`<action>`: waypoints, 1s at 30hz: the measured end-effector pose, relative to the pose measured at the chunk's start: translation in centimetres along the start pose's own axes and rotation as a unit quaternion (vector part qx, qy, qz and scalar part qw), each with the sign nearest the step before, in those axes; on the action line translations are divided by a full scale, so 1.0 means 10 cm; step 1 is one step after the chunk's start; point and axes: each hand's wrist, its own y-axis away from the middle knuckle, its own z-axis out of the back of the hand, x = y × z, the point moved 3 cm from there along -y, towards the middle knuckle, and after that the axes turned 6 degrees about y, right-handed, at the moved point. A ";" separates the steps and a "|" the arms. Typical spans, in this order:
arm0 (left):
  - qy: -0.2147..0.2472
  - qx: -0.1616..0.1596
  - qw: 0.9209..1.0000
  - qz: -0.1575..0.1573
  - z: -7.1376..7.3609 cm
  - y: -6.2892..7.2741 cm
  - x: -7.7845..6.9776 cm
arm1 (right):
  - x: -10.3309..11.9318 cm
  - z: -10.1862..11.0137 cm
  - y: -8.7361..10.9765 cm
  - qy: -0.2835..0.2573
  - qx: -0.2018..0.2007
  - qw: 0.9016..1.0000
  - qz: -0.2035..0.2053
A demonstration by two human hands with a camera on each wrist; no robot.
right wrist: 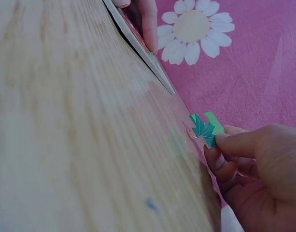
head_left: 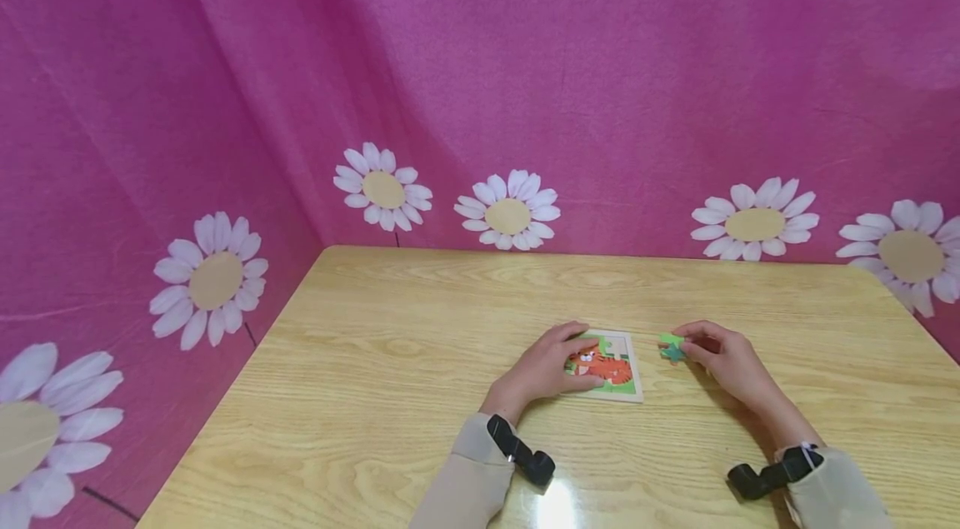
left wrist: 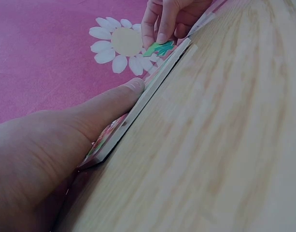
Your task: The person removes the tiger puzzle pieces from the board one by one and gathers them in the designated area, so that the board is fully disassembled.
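Right hand (head_left: 726,358): thumb and fingers pinching green puzzle piece (head_left: 672,348), piece projecting from fingertips toward nine o'clock, teal leaf (right wrist: 204,130) showing on brighter green. Piece sitting near puzzle board (head_left: 637,371), apart, at board's two-to-three o'clock. Left hand (head_left: 549,366): extended fingers and thumb spreading over board's nine-o'clock side. Board lying flat on tabletop (head_left: 390,346), pale frame enclosing orange striped tiger (head_left: 617,369), unfilled space (head_left: 618,346) showing toward one o'clock.

No text, label, brand, number or sign can be read in any of the three views.
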 end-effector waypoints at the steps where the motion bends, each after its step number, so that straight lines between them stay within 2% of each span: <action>1: 0.001 0.000 1.000 0.001 0.00 0.00 0.00 | 0.00 0.00 0.00 0.000 0.000 1.000 0.000; 10: 0.002 0.000 1.000 0.002 0.01 0.00 -0.01 | -0.04 0.02 0.02 0.012 0.001 1.000 -0.009; 30: 0.005 0.002 1.000 0.005 0.00 0.00 0.01 | -0.05 0.02 0.02 0.003 -0.021 1.000 0.006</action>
